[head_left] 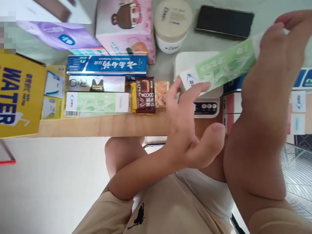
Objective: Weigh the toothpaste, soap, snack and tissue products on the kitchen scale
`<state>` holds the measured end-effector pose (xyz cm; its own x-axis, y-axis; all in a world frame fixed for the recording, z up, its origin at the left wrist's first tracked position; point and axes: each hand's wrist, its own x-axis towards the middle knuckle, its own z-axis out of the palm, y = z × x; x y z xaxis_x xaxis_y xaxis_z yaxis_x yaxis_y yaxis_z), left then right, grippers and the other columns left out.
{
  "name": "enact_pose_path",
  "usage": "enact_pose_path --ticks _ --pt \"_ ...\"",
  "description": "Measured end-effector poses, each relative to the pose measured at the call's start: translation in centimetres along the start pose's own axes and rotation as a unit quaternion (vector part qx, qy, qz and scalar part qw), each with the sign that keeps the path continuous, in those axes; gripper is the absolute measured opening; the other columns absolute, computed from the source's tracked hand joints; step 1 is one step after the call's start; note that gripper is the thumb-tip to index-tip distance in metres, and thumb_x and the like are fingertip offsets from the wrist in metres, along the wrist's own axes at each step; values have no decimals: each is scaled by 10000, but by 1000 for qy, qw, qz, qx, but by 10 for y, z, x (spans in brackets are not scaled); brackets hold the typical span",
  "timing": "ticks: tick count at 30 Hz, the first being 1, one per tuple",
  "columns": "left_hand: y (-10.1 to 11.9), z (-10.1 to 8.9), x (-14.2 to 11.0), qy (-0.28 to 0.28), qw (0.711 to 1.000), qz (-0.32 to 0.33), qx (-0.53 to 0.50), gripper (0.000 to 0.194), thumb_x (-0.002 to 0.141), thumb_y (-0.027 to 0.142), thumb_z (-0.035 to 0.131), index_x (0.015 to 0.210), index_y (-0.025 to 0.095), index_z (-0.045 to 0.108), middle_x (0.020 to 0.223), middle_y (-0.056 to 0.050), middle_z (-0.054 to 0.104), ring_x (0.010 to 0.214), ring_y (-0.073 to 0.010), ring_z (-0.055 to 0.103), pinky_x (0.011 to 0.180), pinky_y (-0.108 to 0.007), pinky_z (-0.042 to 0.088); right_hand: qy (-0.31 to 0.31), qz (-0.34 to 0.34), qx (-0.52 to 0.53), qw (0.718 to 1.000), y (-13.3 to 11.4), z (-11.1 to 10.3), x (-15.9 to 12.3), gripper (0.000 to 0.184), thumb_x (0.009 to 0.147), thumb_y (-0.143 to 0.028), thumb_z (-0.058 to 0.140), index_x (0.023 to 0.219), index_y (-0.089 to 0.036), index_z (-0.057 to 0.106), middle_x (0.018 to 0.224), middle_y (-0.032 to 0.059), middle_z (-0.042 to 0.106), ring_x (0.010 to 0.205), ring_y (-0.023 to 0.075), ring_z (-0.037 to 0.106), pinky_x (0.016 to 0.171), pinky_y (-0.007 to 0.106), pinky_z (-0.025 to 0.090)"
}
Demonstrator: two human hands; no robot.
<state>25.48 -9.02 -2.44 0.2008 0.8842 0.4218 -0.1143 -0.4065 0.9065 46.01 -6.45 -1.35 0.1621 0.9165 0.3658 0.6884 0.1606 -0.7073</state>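
Observation:
My right hand point(280, 48) is shut on the far end of a green and white toothpaste box point(224, 66), which it holds tilted just above a white kitchen scale point(195, 60). The spread fingers of my left hand point(187, 130) touch the near left end of that box, and the thumb is stretched out to the right. The scale's display panel point(206, 108) shows below the box, at the table's wooden edge.
Left of the scale lie a blue toothpaste box point(107, 65), a white box point(97, 83), another green box point(97, 102), a cocoa bar point(145, 95) and a snack packet point(161, 93). Behind stand a pink box point(125, 26), a Dove jar point(172, 24) and a phone point(224, 22). A yellow WATER carton point(19, 94) sits far left.

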Motion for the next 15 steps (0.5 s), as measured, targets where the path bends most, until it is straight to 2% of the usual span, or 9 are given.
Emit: enact_pose_path --ticks 4,6,8,9,11,15 --pt "-7 -2 9 10 999 -46 -5 478 922 659 610 1334 420 569 1410 -36 607 1387 -337 539 1254 -613 394 -20 44 -40 998 -30 10 -2 418 1103 -518 276 1379 -259 453 1519 80 449 1501 224 443 1200 497 477" --pt "-10 -6 13 8 997 -76 -6 478 913 647 645 1328 420 576 1414 -38 591 1336 -312 562 1179 -553 477 -14 139 -64 988 -38 12 12 401 1104 -496 293 1359 -230 453 1453 102 498 1433 222 486 1213 527 440" --pt "-12 -9 15 8 996 -90 -11 445 930 612 642 1319 406 577 1393 -50 581 1262 -281 593 1094 -505 540 16 273 -88 958 -44 13 27 341 1098 -423 367 1343 -204 462 1407 112 537 1372 228 511 1247 567 371" --pt "-13 -10 14 8 995 -94 -13 428 936 592 644 1313 401 577 1376 -52 584 1226 -267 608 1061 -488 559 21 313 -91 945 -48 13 34 315 1093 -390 394 1334 -203 471 1416 108 538 1368 229 507 1261 580 342" --pt "-14 -11 12 16 995 -99 -10 420 938 580 650 1307 396 572 1358 -61 583 1192 -262 617 1035 -483 571 3 344 -77 936 -57 15 44 308 1091 -373 395 1338 -213 487 1464 96 521 1406 237 480 1291 597 290" --pt "-20 -15 6 38 993 -102 41 534 872 686 688 1312 409 566 1324 -73 570 1170 -280 614 978 -487 580 -80 358 -61 928 -69 16 50 392 1109 -376 324 1459 -255 451 1582 83 445 1514 249 396 1327 620 213"
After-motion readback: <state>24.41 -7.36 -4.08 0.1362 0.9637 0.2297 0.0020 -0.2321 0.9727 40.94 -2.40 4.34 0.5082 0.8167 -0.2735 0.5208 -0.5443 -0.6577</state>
